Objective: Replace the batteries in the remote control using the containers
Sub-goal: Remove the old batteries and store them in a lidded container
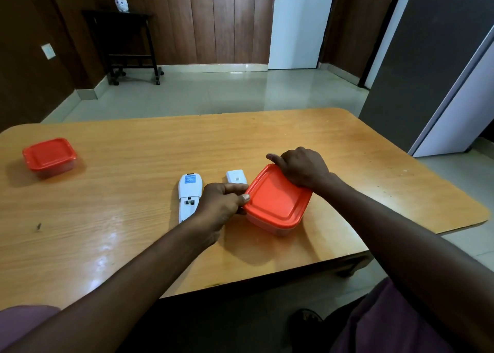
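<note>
A clear container with a red lid [275, 200] sits on the wooden table [133, 165] right of centre. My right hand [304, 169] presses on its far edge, fingers curled over the rim. My left hand [222, 205] pinches the lid's left corner between thumb and fingers. A white remote control [188, 194] lies face down just left of my left hand, its battery bay uncovered. The white battery cover [235, 176] lies behind the container. A second red-lidded container [49, 156] stands closed at the table's far left.
The table's right edge and rounded corner [475, 216] lie close to the container. Beyond the table are a tiled floor, a black stand [128, 45] with a small pot, and a white door [296, 23].
</note>
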{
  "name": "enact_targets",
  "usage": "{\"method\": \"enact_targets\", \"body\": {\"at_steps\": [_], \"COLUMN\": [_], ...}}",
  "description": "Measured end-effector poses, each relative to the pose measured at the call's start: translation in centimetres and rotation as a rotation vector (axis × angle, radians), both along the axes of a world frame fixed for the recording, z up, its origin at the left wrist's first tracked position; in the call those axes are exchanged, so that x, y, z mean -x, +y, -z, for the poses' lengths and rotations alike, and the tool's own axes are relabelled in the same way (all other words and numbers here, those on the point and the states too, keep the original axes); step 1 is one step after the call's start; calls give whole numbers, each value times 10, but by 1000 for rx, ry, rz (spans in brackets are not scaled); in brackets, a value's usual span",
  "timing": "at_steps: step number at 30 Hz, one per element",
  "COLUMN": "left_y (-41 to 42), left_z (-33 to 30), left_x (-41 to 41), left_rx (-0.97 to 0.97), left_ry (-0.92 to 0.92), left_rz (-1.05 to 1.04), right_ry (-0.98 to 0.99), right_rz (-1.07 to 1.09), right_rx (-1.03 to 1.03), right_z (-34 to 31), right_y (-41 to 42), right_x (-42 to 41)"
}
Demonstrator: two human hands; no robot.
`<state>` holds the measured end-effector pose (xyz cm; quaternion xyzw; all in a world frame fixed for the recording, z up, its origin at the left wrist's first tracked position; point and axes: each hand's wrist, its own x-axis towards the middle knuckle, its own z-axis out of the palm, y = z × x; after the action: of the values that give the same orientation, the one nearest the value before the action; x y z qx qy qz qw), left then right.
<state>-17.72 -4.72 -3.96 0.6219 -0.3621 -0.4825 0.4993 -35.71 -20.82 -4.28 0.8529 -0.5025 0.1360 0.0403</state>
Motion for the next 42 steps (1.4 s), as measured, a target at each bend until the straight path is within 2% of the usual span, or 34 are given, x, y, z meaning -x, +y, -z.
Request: {"method": "enact_targets", "body": {"at_steps": [2,5,9,11,14,18,22,24,27,30,37,42], "left_y": [-2,-3,0,2,2,0,1,4,8,8,8,5], "left_z": [2,3,2,1,1,1,-1,0,0,-1,1,1], "left_x": [-1,-2,0,1,-2,-8,-6,-2,-1,-2,-1,-4], "left_rx": [21,57,105,122,123,37,-66,-76,-6,32,34,-47], "left_ry": [-118,-306,-529,-567,-482,-224,-17,65,55,47,74,38], "left_rz": [22,47,69,61,18,-34,-92,-113,-151,-171,-146,-118], "right_ry": [-2,-24,-54,-59,-71,-103,-57,13,36,-8,-31,-60], "right_rz": [-149,-271,-117,-41,26,90,124,68,-188,-313,-167,-110], "right_rx": [12,-108,-233,-303,-376,-390,-168,-59,-9,-106,-384,-421], "right_z": [-1,-3,-1,2,4,1,1,-3,-11,-10,-2,2], "right_y": [3,10,7,2,-2,-3,7,13,23,34,28,24], "right_x": [-2,-3,-6,-8,-10,-15,-17,-17,-20,-29,-39,-40]}}
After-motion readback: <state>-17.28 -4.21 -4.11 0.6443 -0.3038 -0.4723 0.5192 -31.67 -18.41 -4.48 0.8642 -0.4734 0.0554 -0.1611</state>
